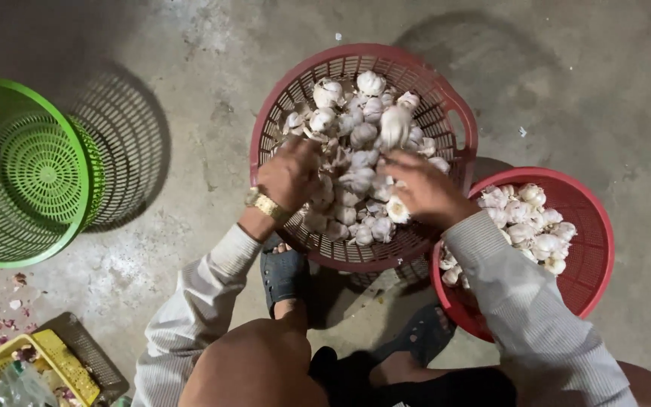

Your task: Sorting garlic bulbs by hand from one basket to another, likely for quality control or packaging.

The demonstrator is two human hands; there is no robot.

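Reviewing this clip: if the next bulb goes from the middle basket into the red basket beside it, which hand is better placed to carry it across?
Probably the right hand. It is in the garlic on the side of the middle basket that adjoins the smaller red basket. The left hand works the far side and would have to cross over.

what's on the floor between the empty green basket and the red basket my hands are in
Bare grey concrete floor in the head view, crossed only by the green plastic mesh basket's shadow. Both hands, left hand and right hand, are among garlic bulbs in the round red plastic basket.
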